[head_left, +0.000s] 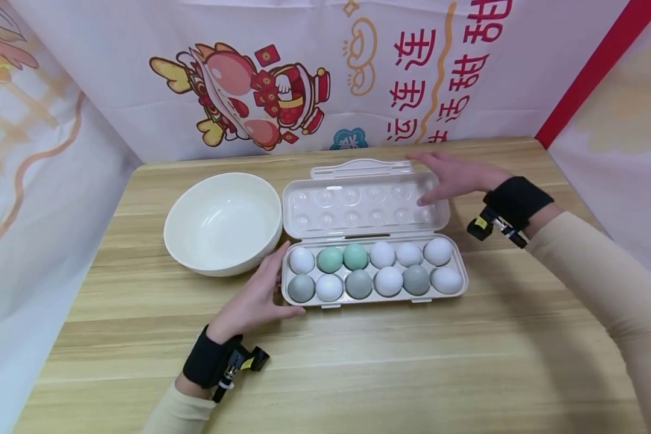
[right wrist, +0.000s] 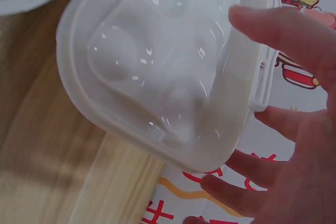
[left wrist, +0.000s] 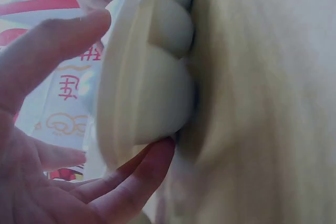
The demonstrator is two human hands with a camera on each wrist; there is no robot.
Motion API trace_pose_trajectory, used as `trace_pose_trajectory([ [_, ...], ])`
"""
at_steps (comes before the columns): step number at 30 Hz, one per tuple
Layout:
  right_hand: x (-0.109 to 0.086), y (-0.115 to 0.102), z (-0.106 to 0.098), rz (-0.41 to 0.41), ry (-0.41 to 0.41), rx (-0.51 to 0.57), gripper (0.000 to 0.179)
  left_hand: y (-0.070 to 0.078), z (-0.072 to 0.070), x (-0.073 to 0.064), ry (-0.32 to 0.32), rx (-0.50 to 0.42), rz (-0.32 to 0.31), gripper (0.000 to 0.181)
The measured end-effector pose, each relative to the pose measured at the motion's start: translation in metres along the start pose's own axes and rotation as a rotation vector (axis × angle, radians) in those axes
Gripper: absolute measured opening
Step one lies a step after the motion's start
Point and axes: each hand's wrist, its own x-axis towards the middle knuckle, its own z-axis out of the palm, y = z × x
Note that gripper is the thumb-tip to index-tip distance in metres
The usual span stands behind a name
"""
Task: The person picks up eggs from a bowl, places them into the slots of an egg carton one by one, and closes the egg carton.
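Note:
A plastic egg carton (head_left: 331, 304) lies open on the table, its tray filled with two rows of white, pale green and grey eggs. My left hand (head_left: 255, 296) holds the tray's left end, thumb at the front corner and fingers round the side. In the left wrist view, a fingertip (left wrist: 164, 153) reaches beneath the tray's end. Folded back behind the tray is the translucent lid (head_left: 336, 208), with rows of round dimples. At its far right corner, my right hand (head_left: 461, 173) grips the lid's edge, thumb (right wrist: 273, 24) on the inner side and fingers behind.
Left of the carton stands a large cream bowl (head_left: 222, 226), close beside the lid and my left fingers. The wooden table (head_left: 358, 374) extends in front. A printed cloth (head_left: 380, 72) hangs along the back, with white cloth at both sides.

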Motion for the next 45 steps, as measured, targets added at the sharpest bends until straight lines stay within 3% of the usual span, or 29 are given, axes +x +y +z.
trace_pose_trajectory([
  [4, 0.005, 0.003, -0.005, 0.037, -0.095, 0.014, 0.097, -0.003, 0.007, 0.000, 0.023, -0.018, 0.018, 0.117],
  [8, 0.010, 0.012, -0.005, 0.074, -0.159, 0.050, 0.097, 0.005, 0.007, -0.001, 0.039, -0.081, 0.004, 0.116],
  [14, 0.014, 0.025, 0.000, 0.093, -0.171, 0.076, 0.093, 0.017, 0.001, -0.001, 0.022, -0.132, -0.061, 0.110],
  [19, 0.012, 0.028, 0.001, 0.080, -0.144, 0.115, 0.091, -0.007, 0.008, 0.003, 0.006, -0.148, -0.084, 0.112],
  [21, 0.011, 0.027, 0.001, 0.076, -0.136, 0.126, 0.090, -0.017, 0.009, 0.004, -0.017, -0.217, -0.085, 0.113],
  [26, 0.008, 0.025, 0.004, 0.074, -0.117, 0.135, 0.087, -0.024, 0.006, 0.005, -0.083, -0.425, -0.127, 0.113],
  [28, 0.007, 0.025, 0.006, 0.076, -0.103, 0.140, 0.086, -0.026, 0.006, 0.005, -0.092, -0.458, -0.136, 0.112],
  [32, 0.004, 0.023, 0.009, 0.077, -0.074, 0.155, 0.084, -0.027, 0.007, 0.005, -0.091, -0.472, -0.144, 0.111],
  [39, 0.000, 0.020, 0.011, 0.061, -0.052, 0.168, 0.080, -0.005, -0.001, 0.002, -0.080, -0.432, -0.152, 0.108],
  [45, -0.002, 0.019, 0.012, 0.062, -0.019, 0.155, 0.077, 0.004, -0.001, 0.002, -0.063, -0.391, -0.161, 0.107],
])
